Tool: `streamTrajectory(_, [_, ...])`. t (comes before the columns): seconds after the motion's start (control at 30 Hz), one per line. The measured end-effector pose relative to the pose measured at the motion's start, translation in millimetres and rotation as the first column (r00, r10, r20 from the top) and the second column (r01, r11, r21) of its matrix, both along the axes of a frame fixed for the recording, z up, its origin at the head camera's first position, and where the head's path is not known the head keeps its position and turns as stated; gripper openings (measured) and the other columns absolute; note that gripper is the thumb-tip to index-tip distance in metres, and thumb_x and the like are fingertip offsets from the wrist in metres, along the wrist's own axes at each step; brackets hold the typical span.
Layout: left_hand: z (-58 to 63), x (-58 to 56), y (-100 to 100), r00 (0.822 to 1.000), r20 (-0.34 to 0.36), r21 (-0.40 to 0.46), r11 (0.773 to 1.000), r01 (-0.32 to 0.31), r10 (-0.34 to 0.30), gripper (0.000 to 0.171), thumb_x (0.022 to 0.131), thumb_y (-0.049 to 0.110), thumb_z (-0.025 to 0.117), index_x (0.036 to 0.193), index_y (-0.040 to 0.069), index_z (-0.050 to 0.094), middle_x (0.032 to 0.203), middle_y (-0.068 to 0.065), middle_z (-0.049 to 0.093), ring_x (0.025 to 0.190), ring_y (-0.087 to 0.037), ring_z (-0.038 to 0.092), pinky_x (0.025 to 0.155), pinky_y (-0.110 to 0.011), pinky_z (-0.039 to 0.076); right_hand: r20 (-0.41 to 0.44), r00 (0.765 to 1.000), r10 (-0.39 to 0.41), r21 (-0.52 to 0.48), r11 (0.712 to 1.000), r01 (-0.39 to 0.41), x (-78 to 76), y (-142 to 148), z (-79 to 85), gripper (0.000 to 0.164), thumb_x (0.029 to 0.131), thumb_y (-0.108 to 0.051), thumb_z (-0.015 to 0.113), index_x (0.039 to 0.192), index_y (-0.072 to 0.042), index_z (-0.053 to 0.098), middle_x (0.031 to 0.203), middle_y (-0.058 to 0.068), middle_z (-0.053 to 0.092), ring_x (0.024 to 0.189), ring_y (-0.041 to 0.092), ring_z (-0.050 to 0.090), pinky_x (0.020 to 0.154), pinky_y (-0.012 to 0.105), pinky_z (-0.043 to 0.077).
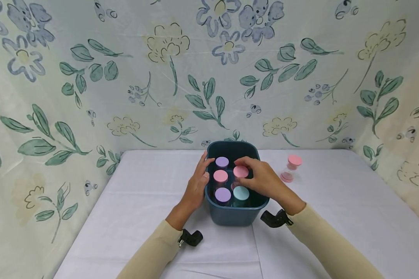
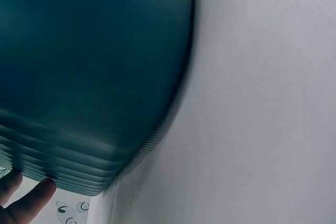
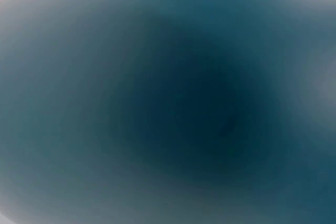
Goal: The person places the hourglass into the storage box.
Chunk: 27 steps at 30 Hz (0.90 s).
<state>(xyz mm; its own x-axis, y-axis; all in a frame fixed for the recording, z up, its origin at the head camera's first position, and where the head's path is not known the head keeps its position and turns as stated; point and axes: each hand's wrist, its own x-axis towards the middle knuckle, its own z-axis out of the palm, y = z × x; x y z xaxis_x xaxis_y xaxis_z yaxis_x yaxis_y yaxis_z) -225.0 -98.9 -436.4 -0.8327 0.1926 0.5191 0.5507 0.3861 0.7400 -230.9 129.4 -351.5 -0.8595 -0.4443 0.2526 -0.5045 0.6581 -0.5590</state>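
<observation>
A dark blue plastic bin (image 1: 235, 215) stands on the table with several capped hourglasses upright inside. My right hand (image 1: 263, 178) reaches in over the right rim, thumb and fingers pinching a pink hourglass (image 1: 241, 171) by its cap. In front of that one is a teal hourglass (image 1: 241, 193). Along the left side stand a purple hourglass (image 1: 222, 162), a second pink hourglass (image 1: 220, 177) and another purple hourglass (image 1: 223, 195). My left hand (image 1: 194, 188) rests against the bin's left side with fingers extended; two fingertips (image 2: 44, 190) show by the ribbed wall in the left wrist view.
Right of the bin, a separate pink-capped clear hourglass (image 1: 291, 169) stands on the white-covered table (image 1: 136, 217). A floral cloth (image 1: 181, 97) hangs behind and at both sides. The right wrist view is blurred dark blue, with nothing distinct in it.
</observation>
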Motion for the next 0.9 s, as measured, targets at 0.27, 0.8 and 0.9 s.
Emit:
streamTrajectory(0.27, [-2.5,0.1,0.7,1.000,-0.002,0.001,1.000,0.002,-0.002,0.050,0.099,0.031,0.027,0.149,0.024,0.034,0.162,0.002,0.009,0.147,-0.019,0.013,0.107,-0.064,0.024,-0.029,0.999,0.017,0.040,0.999,-0.016,0.6,0.1,-1.4,0.045,0.080,-0.014,0.077,0.122,-0.005,0.061,0.116,0.009,0.066,0.099,0.024,0.061,0.088,0.044,0.053])
streamTrajectory(0.8, [-2.9,2.5,2.3,1.000,-0.005,-0.009,1.000,-0.008,0.008,0.050,0.099,0.027,0.029,0.149,0.026,0.034,0.162,0.002,0.009,0.147,-0.019,0.013,0.107,-0.062,0.025,-0.073,0.996,0.042,0.132,0.991,-0.032,4.4,-4.0,-3.2,0.033,0.081,-0.016,0.077,0.114,-0.014,0.072,0.116,0.006,0.068,0.106,0.026,0.060,0.089,0.047,0.052])
streamTrajectory(0.9, [-2.8,2.9,2.3,1.000,-0.003,-0.008,1.000,-0.007,0.007,0.050,0.099,0.027,0.028,0.149,0.026,0.033,0.162,0.003,0.009,0.147,-0.018,0.013,0.108,-0.062,0.025,-0.067,0.997,0.038,0.155,0.987,-0.027,4.6,-5.3,-3.0,0.032,0.081,-0.018,0.077,0.113,-0.015,0.072,0.116,0.005,0.068,0.107,0.026,0.060,0.089,0.047,0.052])
